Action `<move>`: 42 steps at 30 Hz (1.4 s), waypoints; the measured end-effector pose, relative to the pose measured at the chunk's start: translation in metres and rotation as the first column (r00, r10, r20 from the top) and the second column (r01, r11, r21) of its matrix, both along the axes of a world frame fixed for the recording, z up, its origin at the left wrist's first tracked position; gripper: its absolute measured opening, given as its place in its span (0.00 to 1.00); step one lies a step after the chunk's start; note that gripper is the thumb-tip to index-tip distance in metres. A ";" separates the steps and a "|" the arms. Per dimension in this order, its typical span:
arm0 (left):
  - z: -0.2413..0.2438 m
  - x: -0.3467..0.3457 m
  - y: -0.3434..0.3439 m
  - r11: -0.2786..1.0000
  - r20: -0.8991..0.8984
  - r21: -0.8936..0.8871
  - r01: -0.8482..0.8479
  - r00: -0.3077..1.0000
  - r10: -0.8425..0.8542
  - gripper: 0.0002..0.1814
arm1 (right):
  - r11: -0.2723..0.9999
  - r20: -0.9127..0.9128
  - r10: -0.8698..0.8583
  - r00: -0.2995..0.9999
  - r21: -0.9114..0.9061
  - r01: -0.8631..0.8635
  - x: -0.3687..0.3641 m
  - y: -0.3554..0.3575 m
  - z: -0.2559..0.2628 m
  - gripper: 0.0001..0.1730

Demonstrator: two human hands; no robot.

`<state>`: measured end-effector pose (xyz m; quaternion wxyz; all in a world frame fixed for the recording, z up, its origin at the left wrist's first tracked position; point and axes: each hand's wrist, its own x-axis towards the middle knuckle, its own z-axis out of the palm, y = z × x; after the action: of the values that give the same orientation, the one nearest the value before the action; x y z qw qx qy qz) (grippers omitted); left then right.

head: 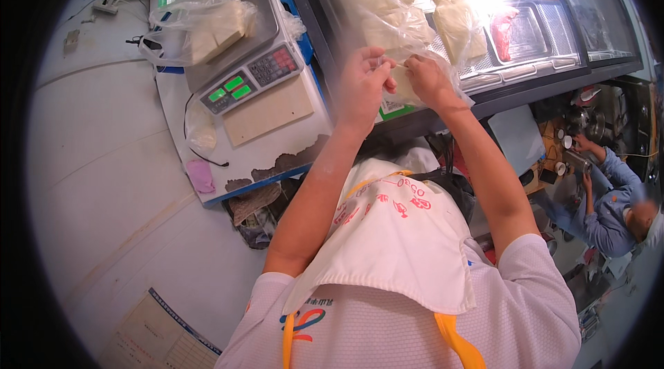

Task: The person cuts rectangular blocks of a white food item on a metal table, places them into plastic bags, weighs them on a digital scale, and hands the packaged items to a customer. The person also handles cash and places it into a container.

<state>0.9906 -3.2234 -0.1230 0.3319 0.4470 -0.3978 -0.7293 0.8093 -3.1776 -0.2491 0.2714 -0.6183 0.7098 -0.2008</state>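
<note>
Before me, at the near edge of a display case, a clear plastic bag (454,72) holds pale yellowish slabs, possibly bean curd sheets. My right hand (428,81) pinches the gathered film of this bag. Just left of it, my left hand (365,81) has its fingers curled and thumb bent in, with a thin twist of film seemingly between the fingertips. The two hands are close together but apart. Beyond them lie more bagged pale slabs (397,26) in stacks. The lower part of the bag is partly hidden behind my hands.
A digital scale (251,78) stands on the left counter with a bagged pale block (215,37) on its pan. Nearby are a wooden board (270,109) and a pink cloth (201,176). Red meat (502,32) lies in a case tray. At right, a person (607,198) holds a metal flask.
</note>
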 end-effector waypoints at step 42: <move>0.110 0.332 -0.272 0.837 -0.217 -0.278 -0.471 0.880 0.423 0.08 | 0.741 -0.129 0.554 0.822 -0.374 -0.558 0.289 -0.267 0.381 0.15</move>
<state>1.3222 -3.4952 -0.0126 0.5899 0.4123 -0.3703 -0.5873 1.0982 -3.4442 0.1315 0.1850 -0.8440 0.4387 -0.2470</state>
